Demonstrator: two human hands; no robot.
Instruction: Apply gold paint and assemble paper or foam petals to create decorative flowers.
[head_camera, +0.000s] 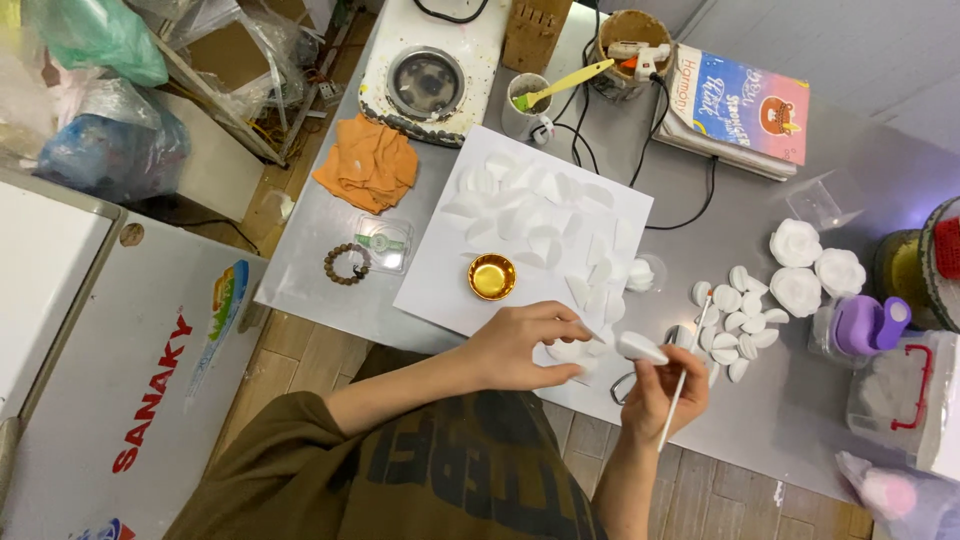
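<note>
Head view, looking straight down on a grey table (330, 240). The left hand (520, 345) rests at the near edge of a white paper sheet (450, 270), fingers curled, thumb and forefinger pinched on the edge of a white petal-shaped piece (568, 351) lying on the sheet. The right hand (668, 385) is closed around two things: a thin white brush (690, 350), handle running down past the palm and tip pointing up toward the loose petals, and a white petal piece (641, 347) held at the fingertips, just beside the left forefinger. Whether the brush tip touches anything: cannot tell.

On the sheet: a small gold bowl (492, 276) near the left hand, and a spread of white petal pieces (530, 200) across its upper half. Right of the sheet, a cluster of loose white petals (740, 310) on bare table, and beyond them three finished white flowers (810, 265) touching one another.

Far side of the table: an orange cloth (368, 162), a bead bracelet (347, 264), a cup with a yellow-handled spatula (527, 103), a glue gun (638, 52) standing in a round holder, and a stack of notebooks (735, 110). A purple tape dispenser (870, 325) sits at the right edge.
</note>
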